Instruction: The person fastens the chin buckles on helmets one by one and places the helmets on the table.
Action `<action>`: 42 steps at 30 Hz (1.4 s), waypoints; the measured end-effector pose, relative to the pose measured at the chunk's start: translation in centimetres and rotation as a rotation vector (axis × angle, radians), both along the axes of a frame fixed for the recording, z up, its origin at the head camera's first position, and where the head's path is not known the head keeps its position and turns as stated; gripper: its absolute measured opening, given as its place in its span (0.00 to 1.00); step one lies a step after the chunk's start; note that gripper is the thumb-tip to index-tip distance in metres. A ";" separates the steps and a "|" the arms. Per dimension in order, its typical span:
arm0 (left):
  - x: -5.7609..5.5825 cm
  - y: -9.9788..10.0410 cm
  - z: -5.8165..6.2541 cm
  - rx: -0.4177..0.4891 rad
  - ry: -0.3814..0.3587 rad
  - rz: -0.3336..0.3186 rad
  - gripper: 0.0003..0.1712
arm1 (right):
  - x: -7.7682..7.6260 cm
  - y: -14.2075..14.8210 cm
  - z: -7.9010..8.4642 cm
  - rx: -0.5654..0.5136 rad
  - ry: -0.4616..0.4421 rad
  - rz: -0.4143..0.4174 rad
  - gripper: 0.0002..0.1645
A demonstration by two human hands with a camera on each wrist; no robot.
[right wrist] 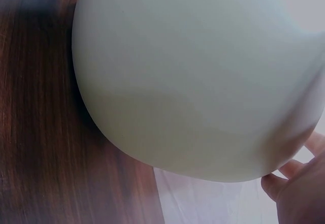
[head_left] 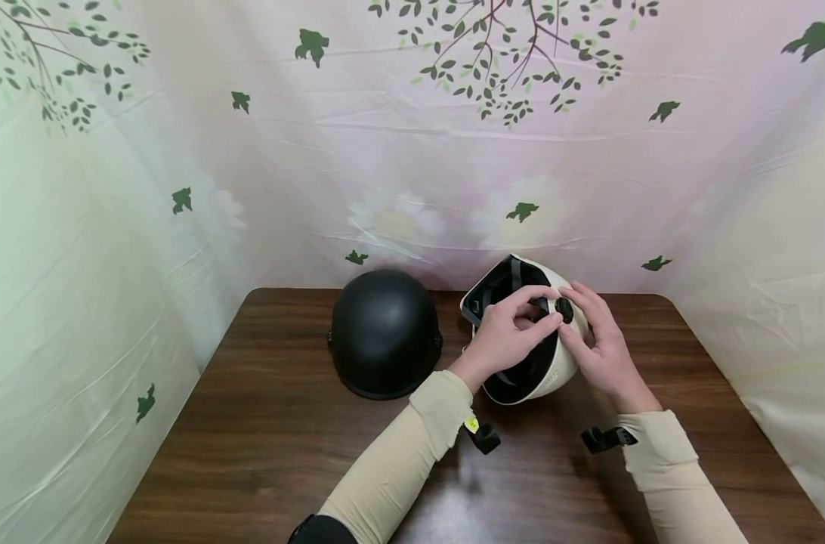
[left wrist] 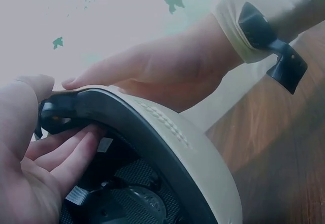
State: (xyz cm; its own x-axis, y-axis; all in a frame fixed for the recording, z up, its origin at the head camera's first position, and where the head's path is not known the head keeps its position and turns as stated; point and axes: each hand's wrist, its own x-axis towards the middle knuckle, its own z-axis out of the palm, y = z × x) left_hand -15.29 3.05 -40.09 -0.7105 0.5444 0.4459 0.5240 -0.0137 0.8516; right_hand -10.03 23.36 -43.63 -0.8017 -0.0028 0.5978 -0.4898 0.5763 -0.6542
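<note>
A cream-white helmet [head_left: 557,374] lies tipped on the table, its dark padded opening turned leftward. On its upturned side sits a round black knob [head_left: 563,310]. My left hand [head_left: 508,332] grips the rim beside this knob, its fingers inside the opening and its thumb outside. A black fitting [left wrist: 57,113] on the rim lies between that thumb and fingers in the left wrist view. My right hand [head_left: 604,349] rests against the outer shell, thumb and extended fingers either side of the knob. The right wrist view shows mostly smooth shell [right wrist: 183,82].
A matte black helmet [head_left: 385,329] stands dome up to the left of the white one. Both are near the back edge of the brown wooden table [head_left: 263,453]. Patterned cloth [head_left: 412,166] hangs behind and along both sides.
</note>
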 end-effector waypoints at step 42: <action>-1.3 -2.2 -0.1 0.221 -0.318 -0.069 0.14 | -0.3 -1.0 0.1 0.033 -0.051 0.003 0.40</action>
State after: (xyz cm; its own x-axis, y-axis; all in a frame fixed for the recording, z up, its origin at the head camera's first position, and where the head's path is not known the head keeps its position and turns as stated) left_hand -16.61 0.82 -40.15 -0.7973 0.5110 0.3213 0.2261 -0.2406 0.9439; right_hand -10.30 22.36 -43.48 -0.8312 -0.0244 0.5555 -0.4581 0.5963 -0.6592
